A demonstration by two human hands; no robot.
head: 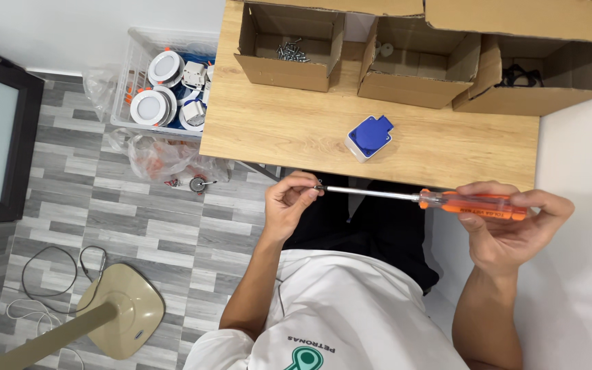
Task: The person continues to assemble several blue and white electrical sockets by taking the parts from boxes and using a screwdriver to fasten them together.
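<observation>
- Downlights, round and white, fill a white basket (126, 82) on the floor, well beyond your left fingertips and further to their left.
- Screws (292, 50) lie loose in an open cardboard box (289, 72) at the far edge of the wooden table (275, 127), well ahead of your left fingers.
- Your left hand (289, 204) has thumb and fingers pinched together around the tip of the screwdriver (378, 194). Whether a screw sits between them, you cannot tell; the fingers cover it.
- The blue and white socket module (368, 137) rests alone on the table, ahead of the metal shaft, between your two hands and apart from both.
- The shaft runs level from your left fingertips across to your right ones, above your lap and just short of the table edge.
- Your right hand (515, 229) has its fingers curled and clamped on the orange handle, palm turned up.
- By the look of it, work on the module is hardly begun. The tip is not on it and nothing is set in it that you can see.
</observation>
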